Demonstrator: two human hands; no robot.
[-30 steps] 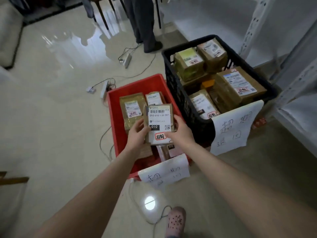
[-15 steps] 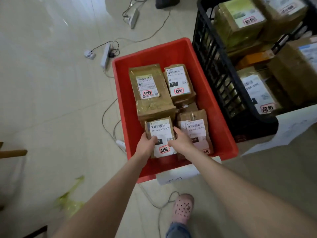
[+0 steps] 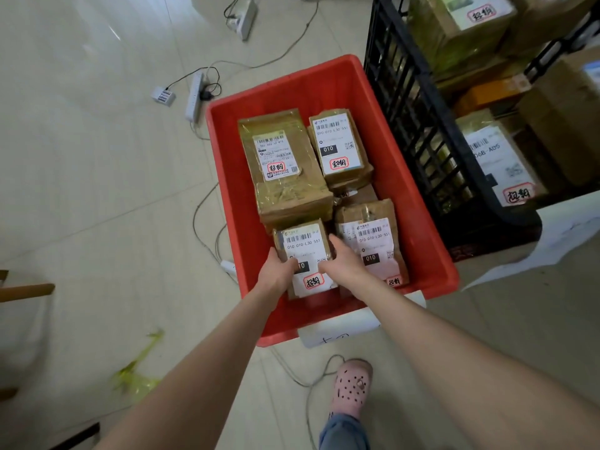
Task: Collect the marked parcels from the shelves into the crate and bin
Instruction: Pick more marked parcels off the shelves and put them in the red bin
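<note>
Pale glossy floor tiles formed the ground. All places below were reckoned from the red bin.

Head view.

Item in hand: small marked parcel, brown wrap under clear tape, white barcode label with a red-ringed mark.
- Location: inside the red bin, at its near left corner. It lay beside the bin's near right parcel and just short of the large parcel at the bin's far left.
- Whether its underside had met the bin floor could not be told.

Left hand: curled round the parcel's left edge, thumb on the label.

Right hand: gripped the parcel's right edge, thumb likewise on top.

Other contents: a fourth labelled parcel at the bin's far right, stacked on another.

Surroundings:
- Black crate, close against the bin's right side, loaded with larger marked boxes.
- Power strips and loose cables on the floor left of the bin and beyond it.
- Handwritten paper sign hung from the bin's near rim.

Handling, as judged:
- Probably light, being small and flat.
- Fairly stiff, since the package held its shape between the hands.
- The tape looked slick, so a pinch on the two long edges with thumbs over the label seemed safer than a flat palm.
- Contents were unknown, so fragility could not be ruled out and a gentle set-down was advisable.
</note>
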